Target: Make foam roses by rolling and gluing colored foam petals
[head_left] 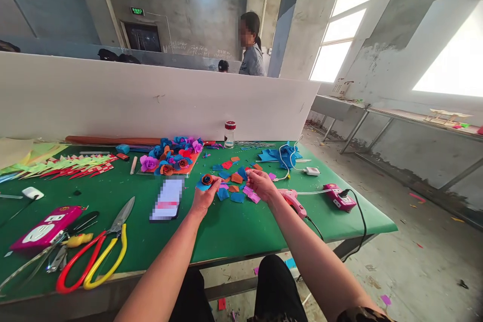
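Note:
In the head view, my left hand [206, 197] is closed around a small paper flower [206, 181] with an orange-brown centre and blue outer petals. My right hand [261, 184] pinches a blue paper petal [242, 173] a short way to the right of the flower, apart from it. Loose petals [237, 197] in blue, orange, red and purple lie on the green table [226, 231] between and behind my hands. Right beside my right forearm lies a pink glue gun [294, 202], partly hidden by the arm. Finished paper flowers [171, 153] are heaped behind my left hand.
A phone [166, 198], large red-and-yellow-handled scissors [100, 246] and a pink power strip [49, 229] lie to the left. Another power strip [339, 197] with cords sits at right. A lidded jar [229, 134] stands by the white partition [151, 95]; a person [252, 55] is beyond it.

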Demonstrator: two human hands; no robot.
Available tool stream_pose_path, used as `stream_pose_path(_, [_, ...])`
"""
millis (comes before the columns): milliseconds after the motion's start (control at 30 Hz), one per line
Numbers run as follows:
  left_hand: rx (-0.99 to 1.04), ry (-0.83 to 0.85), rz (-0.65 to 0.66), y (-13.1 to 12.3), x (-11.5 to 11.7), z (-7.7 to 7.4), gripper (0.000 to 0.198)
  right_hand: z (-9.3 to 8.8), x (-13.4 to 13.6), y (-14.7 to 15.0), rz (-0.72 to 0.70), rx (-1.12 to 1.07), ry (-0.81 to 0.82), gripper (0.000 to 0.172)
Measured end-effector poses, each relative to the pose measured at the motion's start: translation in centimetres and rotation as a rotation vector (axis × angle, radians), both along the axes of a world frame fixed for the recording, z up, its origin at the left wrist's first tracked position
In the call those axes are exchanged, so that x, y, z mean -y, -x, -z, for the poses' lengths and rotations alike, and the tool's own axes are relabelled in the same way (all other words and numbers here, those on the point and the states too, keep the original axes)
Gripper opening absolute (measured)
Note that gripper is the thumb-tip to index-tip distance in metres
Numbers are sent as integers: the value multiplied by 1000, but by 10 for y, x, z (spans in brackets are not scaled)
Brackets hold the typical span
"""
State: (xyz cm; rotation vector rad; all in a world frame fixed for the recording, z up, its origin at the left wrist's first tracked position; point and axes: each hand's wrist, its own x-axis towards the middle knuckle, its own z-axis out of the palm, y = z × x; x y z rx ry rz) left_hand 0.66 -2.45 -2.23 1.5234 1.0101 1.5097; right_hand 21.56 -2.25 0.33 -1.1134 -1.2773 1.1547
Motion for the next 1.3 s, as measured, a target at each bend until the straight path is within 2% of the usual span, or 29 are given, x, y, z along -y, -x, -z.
stream_pose_path(100, [-38,28,65,-1,5,-3,34,1,15,13,-81,-141,12,43])
stream_pose_path(200, [-33,60,107,-1,10,-4,43,9,26,28,-194,-319,92,44])
stream_pose_path(300, [-33,29,94,-2,11,-5,40,18,32,38,-256,-460,192,44])
stream_pose_path(400, [-43,-7,56,-2,11,-5,28,24,37,40,-192,-411,244,44])
stream_pose_path(500, [-74,17,95,-4,11,-6,22,26,42,36,-100,-291,247,44])
stream_pose_path(633, [-127,46,214,-7,11,-6,20,29,49,32,-140,-146,193,38])
stream_pose_path(767, [-135,63,257,-9,10,-5,18,31,57,35,-159,-156,265,37])
stream_pose_path(833, [-158,61,278,-8,10,-4,19,29,65,30,-155,-90,279,38])
stream_pose_path(900, [-192,65,310,-8,10,-4,17,27,75,13,-72,63,188,37])
stream_pose_path(933, [-211,72,333,-7,10,-4,16,26,81,-1,14,162,98,36])
stream_pose_path(1033, [-243,107,400,-7,10,-4,16,26,98,-59,407,467,-139,35])
stream_pose_path(1100, [-278,137,446,-7,9,-5,16,29,108,-98,606,668,-108,36])
stream_pose_path(1167, [-333,168,470,-8,9,-5,16,33,113,-128,632,826,-6,36])
stream_pose_path(1300, [-431,202,440,-9,10,-4,16,40,109,-149,485,999,84,33])
